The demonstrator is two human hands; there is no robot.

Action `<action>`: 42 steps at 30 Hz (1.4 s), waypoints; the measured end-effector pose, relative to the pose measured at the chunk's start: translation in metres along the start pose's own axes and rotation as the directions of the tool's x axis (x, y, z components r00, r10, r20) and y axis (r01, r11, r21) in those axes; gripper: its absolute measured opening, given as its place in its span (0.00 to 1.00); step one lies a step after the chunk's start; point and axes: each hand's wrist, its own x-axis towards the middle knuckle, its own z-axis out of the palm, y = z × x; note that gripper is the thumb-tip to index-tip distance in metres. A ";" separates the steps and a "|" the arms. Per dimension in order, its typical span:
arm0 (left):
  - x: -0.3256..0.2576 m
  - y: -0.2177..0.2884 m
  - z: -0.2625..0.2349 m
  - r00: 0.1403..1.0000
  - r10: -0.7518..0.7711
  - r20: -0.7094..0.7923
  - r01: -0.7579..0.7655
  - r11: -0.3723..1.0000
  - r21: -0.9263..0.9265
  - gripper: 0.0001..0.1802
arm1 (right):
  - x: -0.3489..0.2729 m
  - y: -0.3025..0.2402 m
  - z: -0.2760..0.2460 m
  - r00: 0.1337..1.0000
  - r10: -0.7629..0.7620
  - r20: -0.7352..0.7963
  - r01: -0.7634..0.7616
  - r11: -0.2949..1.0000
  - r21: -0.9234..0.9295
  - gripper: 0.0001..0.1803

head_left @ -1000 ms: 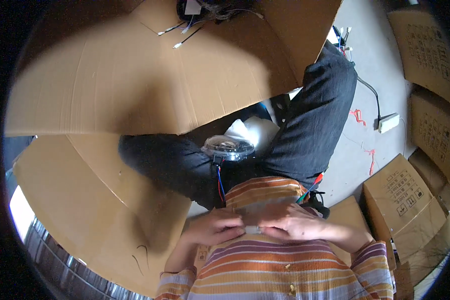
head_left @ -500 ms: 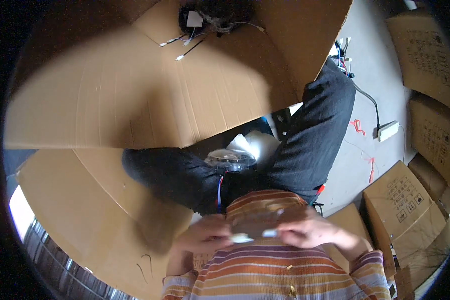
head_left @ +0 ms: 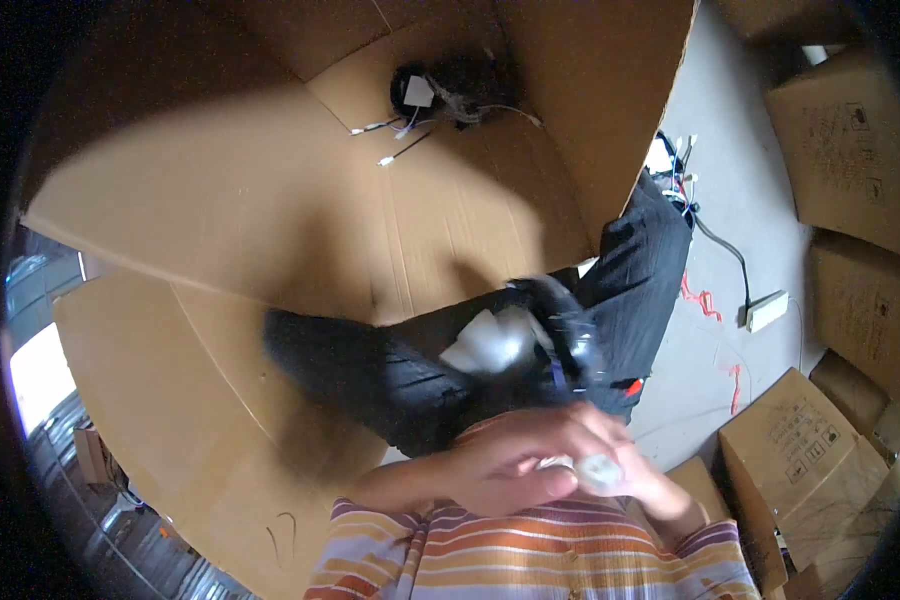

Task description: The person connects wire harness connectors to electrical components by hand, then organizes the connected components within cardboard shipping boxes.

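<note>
My left hand (head_left: 515,463) reaches across my striped shirt to the right, its thumb and fingers closed about a small white plastic piece, blurred. My right hand (head_left: 650,482) meets it from the other side, partly covered by the left fingers, and closes on a white plastic connector (head_left: 600,473). Whether the two white bits are joined I cannot tell. Just beyond my hands, between my legs, lies a black round device (head_left: 572,335) with a shiny face and a bluish lead, smeared by motion. Beside it is a bright, pale piece (head_left: 495,342), glaring with light.
A large open cardboard box (head_left: 300,235) stands ahead, holding a black round part (head_left: 410,92) with thin wires ending in white plugs. On the right are a white power strip (head_left: 767,312), red string (head_left: 703,300) and several cartons (head_left: 795,440). A cardboard sheet (head_left: 210,400) lies at left.
My hands, apart before with a white connector in each, have come together, the left moving right. The black device between my legs has shifted right and tilted. The whole view has shifted slightly.
</note>
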 end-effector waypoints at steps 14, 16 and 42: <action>0.062 -0.054 -0.252 0.783 0.143 -0.605 0.466 0.510 0.723 0.08 | -0.066 0.004 -0.124 0.210 0.306 -0.929 -0.172 0.947 0.273 0.08; 0.081 -0.065 -0.285 0.827 0.240 -0.508 0.442 0.280 0.852 0.09 | -0.068 0.031 -0.136 0.244 0.423 -0.873 -0.181 0.904 0.388 0.07; 0.236 -0.108 -0.430 0.968 0.128 -0.216 0.251 -0.490 0.835 0.28 | -0.020 0.112 -0.106 0.256 0.725 -0.639 -0.213 0.687 0.694 0.08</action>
